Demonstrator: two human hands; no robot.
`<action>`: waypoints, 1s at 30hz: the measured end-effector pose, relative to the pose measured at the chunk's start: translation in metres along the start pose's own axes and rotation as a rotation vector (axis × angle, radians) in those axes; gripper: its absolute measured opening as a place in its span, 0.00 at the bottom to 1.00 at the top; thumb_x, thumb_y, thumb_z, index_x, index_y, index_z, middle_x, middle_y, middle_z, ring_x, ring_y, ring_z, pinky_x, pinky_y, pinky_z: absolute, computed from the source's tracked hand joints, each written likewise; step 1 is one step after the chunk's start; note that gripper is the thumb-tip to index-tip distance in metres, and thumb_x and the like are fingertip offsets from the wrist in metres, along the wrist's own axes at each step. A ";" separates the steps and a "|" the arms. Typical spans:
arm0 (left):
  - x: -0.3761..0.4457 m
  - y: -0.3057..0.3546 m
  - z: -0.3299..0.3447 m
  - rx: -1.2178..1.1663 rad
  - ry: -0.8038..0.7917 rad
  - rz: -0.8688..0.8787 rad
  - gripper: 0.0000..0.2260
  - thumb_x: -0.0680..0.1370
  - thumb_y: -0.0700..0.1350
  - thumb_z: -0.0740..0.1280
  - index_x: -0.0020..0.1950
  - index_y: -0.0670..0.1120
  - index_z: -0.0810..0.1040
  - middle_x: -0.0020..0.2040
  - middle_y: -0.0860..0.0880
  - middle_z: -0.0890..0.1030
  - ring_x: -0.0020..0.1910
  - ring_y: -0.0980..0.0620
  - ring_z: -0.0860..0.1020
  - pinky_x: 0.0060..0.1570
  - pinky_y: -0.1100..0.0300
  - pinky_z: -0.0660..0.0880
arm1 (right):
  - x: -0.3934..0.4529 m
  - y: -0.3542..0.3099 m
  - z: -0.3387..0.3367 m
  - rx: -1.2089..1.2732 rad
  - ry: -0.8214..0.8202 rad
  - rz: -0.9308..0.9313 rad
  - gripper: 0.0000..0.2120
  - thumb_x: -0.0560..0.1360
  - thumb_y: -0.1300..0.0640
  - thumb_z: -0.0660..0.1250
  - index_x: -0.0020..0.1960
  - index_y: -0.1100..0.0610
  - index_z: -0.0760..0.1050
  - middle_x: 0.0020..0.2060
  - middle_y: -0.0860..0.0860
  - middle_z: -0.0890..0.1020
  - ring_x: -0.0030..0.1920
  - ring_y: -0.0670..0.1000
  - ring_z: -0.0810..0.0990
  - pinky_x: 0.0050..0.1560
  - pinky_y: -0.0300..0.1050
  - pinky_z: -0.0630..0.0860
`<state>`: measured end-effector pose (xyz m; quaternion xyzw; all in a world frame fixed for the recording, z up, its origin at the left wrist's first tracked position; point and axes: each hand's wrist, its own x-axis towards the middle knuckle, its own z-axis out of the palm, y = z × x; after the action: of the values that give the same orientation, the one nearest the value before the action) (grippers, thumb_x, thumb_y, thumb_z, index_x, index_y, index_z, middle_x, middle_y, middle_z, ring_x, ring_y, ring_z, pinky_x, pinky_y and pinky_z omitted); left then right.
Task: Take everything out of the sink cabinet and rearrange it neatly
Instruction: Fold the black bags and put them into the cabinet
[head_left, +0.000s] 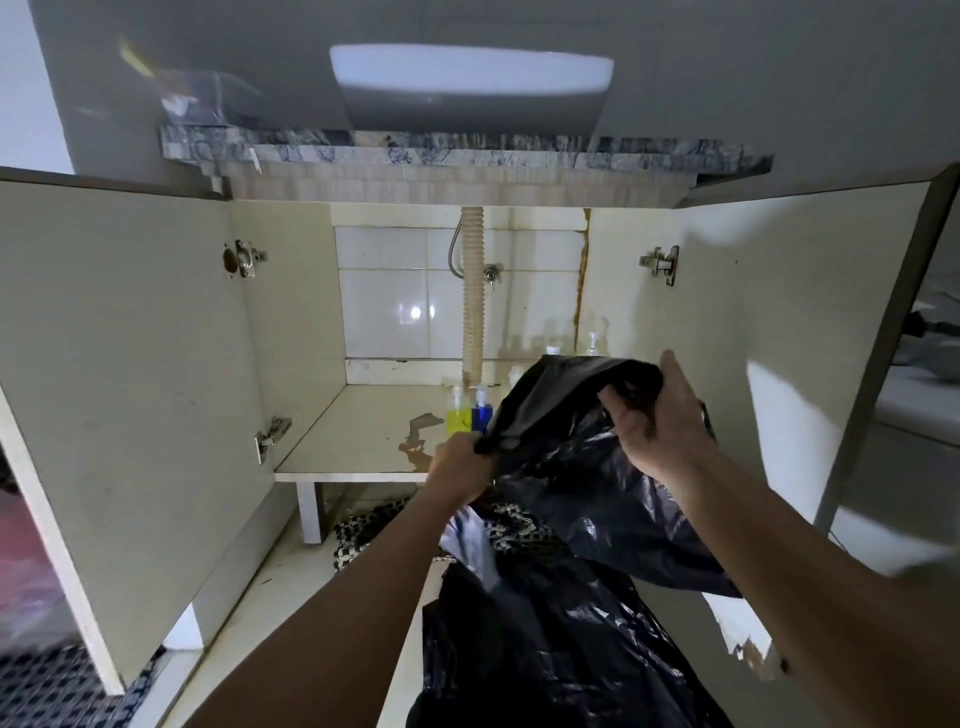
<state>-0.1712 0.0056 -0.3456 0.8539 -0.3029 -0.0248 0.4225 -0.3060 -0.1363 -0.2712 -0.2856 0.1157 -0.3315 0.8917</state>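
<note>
Before open cabinet (363, 431) | both hands' fingers clamped — black bag (597, 467)

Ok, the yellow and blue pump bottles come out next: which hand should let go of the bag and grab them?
Probably the left hand. It grips the black bag just in front of the yellow bottle and blue bottle; the right hand is farther right.

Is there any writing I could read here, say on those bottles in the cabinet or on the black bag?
No text is readable.
Yellow bottle and blue bottle: no legible label.
Clear bottles at the back: too blurred.
Black plastic bag, held by left hand and right hand: no print visible.
</note>
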 end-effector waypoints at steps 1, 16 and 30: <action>0.002 0.001 -0.009 -0.005 0.051 0.003 0.08 0.77 0.40 0.63 0.50 0.42 0.82 0.41 0.42 0.80 0.41 0.43 0.79 0.41 0.57 0.74 | 0.001 -0.003 -0.002 0.008 -0.035 -0.022 0.30 0.78 0.41 0.59 0.67 0.67 0.68 0.61 0.59 0.78 0.56 0.54 0.80 0.38 0.45 0.84; -0.010 0.027 -0.101 0.386 0.426 0.110 0.07 0.77 0.42 0.62 0.48 0.46 0.80 0.42 0.45 0.80 0.41 0.41 0.77 0.40 0.54 0.72 | -0.052 0.015 0.051 -1.196 -0.253 -0.728 0.19 0.77 0.51 0.64 0.64 0.58 0.70 0.61 0.53 0.73 0.57 0.44 0.77 0.59 0.40 0.76; -0.013 0.023 -0.084 0.516 0.091 0.247 0.08 0.76 0.38 0.60 0.47 0.45 0.79 0.45 0.44 0.81 0.42 0.44 0.78 0.41 0.54 0.75 | -0.017 0.108 -0.014 -2.093 -0.257 -0.525 0.12 0.78 0.55 0.59 0.60 0.58 0.67 0.49 0.51 0.77 0.53 0.52 0.77 0.65 0.53 0.68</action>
<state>-0.1682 0.0615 -0.2770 0.8901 -0.3815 0.1430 0.2041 -0.2678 -0.0650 -0.3455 -0.9525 0.1822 -0.2165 0.1130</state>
